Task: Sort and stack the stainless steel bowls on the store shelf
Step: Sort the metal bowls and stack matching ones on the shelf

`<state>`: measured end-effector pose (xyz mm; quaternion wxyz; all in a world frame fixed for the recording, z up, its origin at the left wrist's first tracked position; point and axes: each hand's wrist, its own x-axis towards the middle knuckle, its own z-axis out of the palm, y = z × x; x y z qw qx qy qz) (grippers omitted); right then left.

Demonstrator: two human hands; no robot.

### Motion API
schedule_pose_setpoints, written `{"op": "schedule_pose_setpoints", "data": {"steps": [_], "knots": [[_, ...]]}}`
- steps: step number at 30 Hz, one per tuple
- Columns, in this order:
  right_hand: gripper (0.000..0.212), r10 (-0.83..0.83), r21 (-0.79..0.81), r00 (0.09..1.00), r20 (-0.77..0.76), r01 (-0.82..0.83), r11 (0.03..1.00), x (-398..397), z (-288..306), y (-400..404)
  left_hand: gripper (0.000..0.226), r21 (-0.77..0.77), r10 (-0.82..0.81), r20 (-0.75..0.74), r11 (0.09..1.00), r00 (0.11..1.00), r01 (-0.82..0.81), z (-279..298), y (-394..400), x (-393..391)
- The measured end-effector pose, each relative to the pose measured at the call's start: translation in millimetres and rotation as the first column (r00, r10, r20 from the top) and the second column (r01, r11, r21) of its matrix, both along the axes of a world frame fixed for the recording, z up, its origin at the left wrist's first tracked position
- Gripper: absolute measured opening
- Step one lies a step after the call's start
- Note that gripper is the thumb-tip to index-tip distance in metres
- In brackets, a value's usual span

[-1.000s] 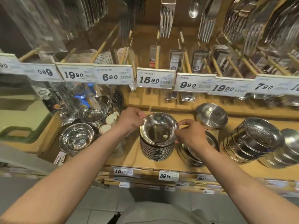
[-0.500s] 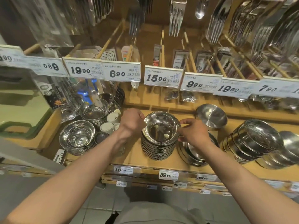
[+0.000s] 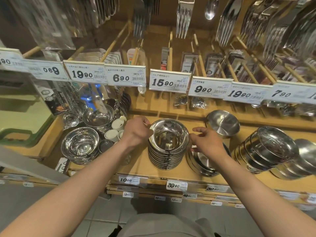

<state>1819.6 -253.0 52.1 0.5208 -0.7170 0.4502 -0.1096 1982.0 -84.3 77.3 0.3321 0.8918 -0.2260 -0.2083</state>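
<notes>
The left hand (image 3: pixel 136 132) sits against the left rim of the top bowl (image 3: pixel 168 135), its fingers curled and its fingertips at the rim; whether they actually pinch the rim cannot be told from this angle. The right hand (image 3: pixel 207 142) is just off the bowl's right side, fingers loosely spread and slightly bent, holding nothing, with a small gap between its fingertips and the rim.

The top bowl rests level on a tall stack of bowls (image 3: pixel 166 156) standing upright near the front middle of the wooden shelf (image 3: pixel 142 166). Just to the right of it, partly under the right hand, lies a low nest of wider bowls (image 3: pixel 202 162). Behind that sits a single matte bowl (image 3: pixel 223 124), tilted toward the camera. Further right a leaning stack of bowls (image 3: pixel 266 149) tips over to the left, with more bowls beyond it at the edge of view.

To the left of the tall stack stand a shiny pile of bowls (image 3: pixel 80 145), another pile behind it (image 3: pixel 99 116), and a few small white cups (image 3: pixel 114 130) between them and the left hand. Price tags (image 3: pixel 169 81) run along the rail above, and forks and spoons (image 3: pixel 183 16) hang overhead.
</notes>
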Motion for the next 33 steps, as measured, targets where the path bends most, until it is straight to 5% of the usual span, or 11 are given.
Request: {"op": "schedule_pose_setpoints", "data": {"steps": [5,12,18,26,30,33], "knots": [[0.027,-0.097,-0.240,0.977,-0.190,0.050,0.970,-60.3,-17.9,-24.1,0.016,-0.170,-0.016,0.027,0.985,0.999,0.020,11.0,-1.5,-8.9],[0.024,-0.092,-0.388,0.913,-0.398,-0.077,0.918,-89.1,-43.1,-38.3,0.019,-0.213,-0.179,-0.079,0.964,0.981,0.158,10.4,-44.0,-48.7],[0.015,-0.136,-0.396,0.872,-0.470,-0.071,0.916,-77.2,-43.9,-46.6,0.021,-0.091,-0.213,-0.079,0.974,0.974,0.205,6.6,-66.9,-60.0],[0.017,-0.193,-0.275,0.925,-0.329,0.101,0.956,-94.1,-22.4,-49.6,0.022,-0.130,-0.253,-0.145,0.963,0.957,0.235,11.8,-84.1,-88.2],[0.014,-0.265,-0.111,0.960,-0.084,0.255,0.960,-117.6,4.2,-51.0,0.031,-0.004,-0.295,-0.158,0.955,0.942,0.298,29.2,-94.0,-112.8],[0.010,-0.297,-0.076,0.954,0.042,0.299,0.951,-146.5,26.1,-58.5,0.022,-0.064,-0.312,-0.169,0.950,0.935,0.306,45.7,-109.3,-140.3]]}}
